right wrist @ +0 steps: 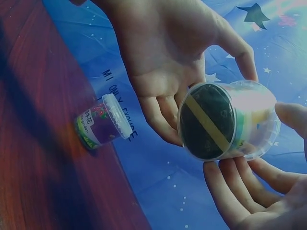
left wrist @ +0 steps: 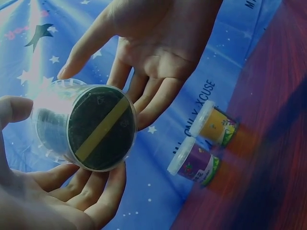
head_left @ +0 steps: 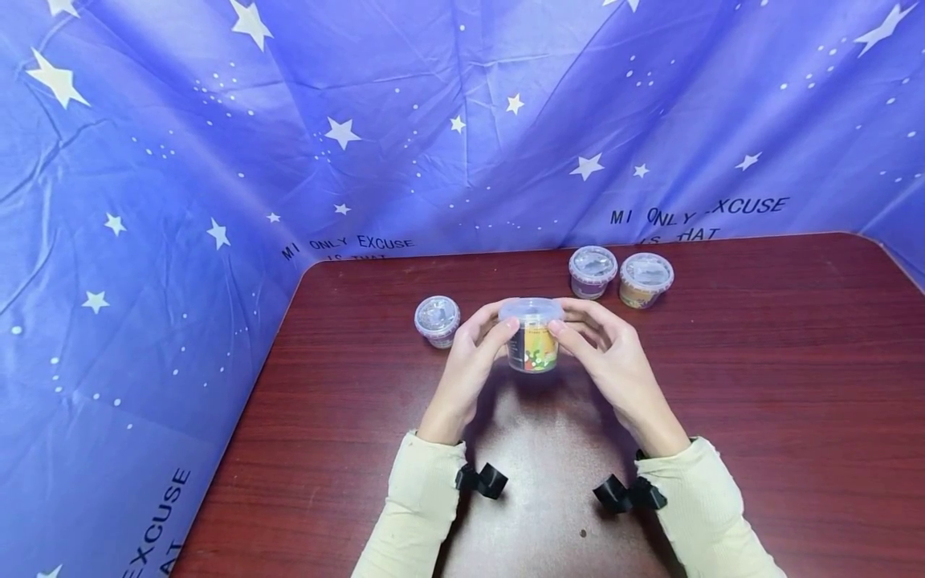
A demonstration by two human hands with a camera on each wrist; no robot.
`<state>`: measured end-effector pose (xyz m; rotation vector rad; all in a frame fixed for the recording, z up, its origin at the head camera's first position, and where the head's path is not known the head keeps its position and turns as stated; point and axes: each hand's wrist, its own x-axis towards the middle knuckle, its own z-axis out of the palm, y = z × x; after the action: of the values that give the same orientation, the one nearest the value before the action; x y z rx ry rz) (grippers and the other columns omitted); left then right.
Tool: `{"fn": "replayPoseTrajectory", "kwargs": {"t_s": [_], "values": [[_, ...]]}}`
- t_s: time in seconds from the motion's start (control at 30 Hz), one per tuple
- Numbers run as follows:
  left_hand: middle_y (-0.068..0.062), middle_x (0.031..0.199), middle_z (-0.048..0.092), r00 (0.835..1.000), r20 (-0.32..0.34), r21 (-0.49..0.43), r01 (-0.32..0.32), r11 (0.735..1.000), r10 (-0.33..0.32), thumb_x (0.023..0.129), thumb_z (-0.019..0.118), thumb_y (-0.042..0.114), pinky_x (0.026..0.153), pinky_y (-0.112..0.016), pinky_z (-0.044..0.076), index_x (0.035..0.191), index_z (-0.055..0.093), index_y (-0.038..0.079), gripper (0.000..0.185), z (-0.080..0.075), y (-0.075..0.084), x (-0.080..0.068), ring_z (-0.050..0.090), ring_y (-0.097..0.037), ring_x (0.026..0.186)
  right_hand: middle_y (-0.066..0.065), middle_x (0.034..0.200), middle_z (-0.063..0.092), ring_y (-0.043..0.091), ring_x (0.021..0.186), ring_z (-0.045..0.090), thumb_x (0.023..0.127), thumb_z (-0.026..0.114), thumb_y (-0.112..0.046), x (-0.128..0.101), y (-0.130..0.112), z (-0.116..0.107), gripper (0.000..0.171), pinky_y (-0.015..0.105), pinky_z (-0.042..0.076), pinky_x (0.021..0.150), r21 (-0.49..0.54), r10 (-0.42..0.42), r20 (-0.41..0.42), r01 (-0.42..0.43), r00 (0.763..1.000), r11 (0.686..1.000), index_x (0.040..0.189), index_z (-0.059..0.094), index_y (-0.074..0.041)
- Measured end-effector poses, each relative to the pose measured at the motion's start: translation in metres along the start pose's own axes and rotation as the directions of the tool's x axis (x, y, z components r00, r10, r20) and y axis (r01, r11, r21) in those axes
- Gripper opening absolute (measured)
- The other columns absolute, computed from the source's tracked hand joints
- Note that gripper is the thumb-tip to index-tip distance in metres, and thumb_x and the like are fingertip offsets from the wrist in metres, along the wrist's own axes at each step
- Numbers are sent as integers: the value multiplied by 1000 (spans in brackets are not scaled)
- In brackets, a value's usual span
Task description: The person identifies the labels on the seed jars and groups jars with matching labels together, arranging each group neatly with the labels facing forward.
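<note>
A small clear plastic cup with a clear lid and a colourful label is lifted a little above the dark red table. My left hand pinches it from the left, thumb near the lid rim. My right hand pinches it from the right in the same way. In the left wrist view the cup's dark underside with a yellow stripe shows between my left hand's fingers and my right hand. The right wrist view shows the same underside between both palms.
Another lidded cup stands just left of my hands. Two more stand at the back, a purple-labelled cup and a yellow-labelled cup. A blue star-printed cloth hangs behind and to the left of the table.
</note>
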<state>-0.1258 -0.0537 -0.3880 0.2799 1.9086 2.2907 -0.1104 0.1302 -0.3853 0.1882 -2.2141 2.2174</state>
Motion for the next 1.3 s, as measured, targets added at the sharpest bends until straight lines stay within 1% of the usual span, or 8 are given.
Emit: {"fn": "replayPoseTrajectory", "kwargs": {"t_s": [0.2,0.5,0.6,0.73,0.87,0.93,1.1,1.3], "values": [[-9,113,64,998,65,-56,15,998,-11,97,51,24,88,-28,54,133,54,-4,46,0,-1,-1,65,-11,94,-4,106,66,7,97,62,100,59,-19,-1,-1,0,42,21,56,83,-16,13,61,-12,998,1000,137,52,0],[-10,117,64,997,78,-64,19,998,-14,98,51,25,92,-29,52,136,52,-3,48,-1,-4,1,65,-10,98,-2,103,67,9,95,63,99,61,-17,-1,0,1,39,22,56,81,0,-23,41,23,999,1000,134,55,0],[-14,121,62,998,59,-23,7,1000,-5,98,52,24,94,-32,52,138,51,-1,47,-2,-3,1,63,-11,101,-3,104,67,9,97,63,99,62,-18,-1,0,0,39,21,56,81,-20,-29,28,30,999,999,134,56,-1],[-19,125,61,1000,-6,37,-23,999,23,99,55,19,97,-40,52,136,53,0,42,-2,-3,2,61,-11,104,-4,106,68,10,100,63,96,66,-21,1,2,-3,41,21,56,81,-62,-26,-4,25,1000,998,133,57,-6],[-20,122,62,999,-35,37,-23,999,25,97,59,15,99,-49,51,132,56,-1,38,-1,-3,3,63,-14,102,-4,108,67,10,102,62,95,69,-23,3,4,-6,42,19,54,82,-82,-28,-31,26,999,996,132,59,-8],[-17,122,62,999,-31,43,-16,999,17,96,61,14,99,-45,51,133,56,1,39,0,-4,3,63,-14,102,-5,109,67,10,102,62,94,70,-23,4,6,-6,42,19,52,84,-95,-38,-40,34,998,995,132,59,-8],[-13,125,61,999,-28,76,-18,997,20,93,66,13,95,-27,51,134,55,4,44,2,-6,3,62,-17,109,-4,110,68,10,102,63,92,73,-21,3,8,-3,43,19,49,88,-104,-61,-51,55,997,993,130,59,-7],[-14,126,62,999,-42,84,-9,996,13,91,68,13,97,-27,50,134,56,4,45,2,-6,3,62,-19,112,-4,109,68,10,102,64,91,73,-22,3,8,-1,43,19,50,86,-99,-54,-52,49,997,994,130,58,-8]]}}
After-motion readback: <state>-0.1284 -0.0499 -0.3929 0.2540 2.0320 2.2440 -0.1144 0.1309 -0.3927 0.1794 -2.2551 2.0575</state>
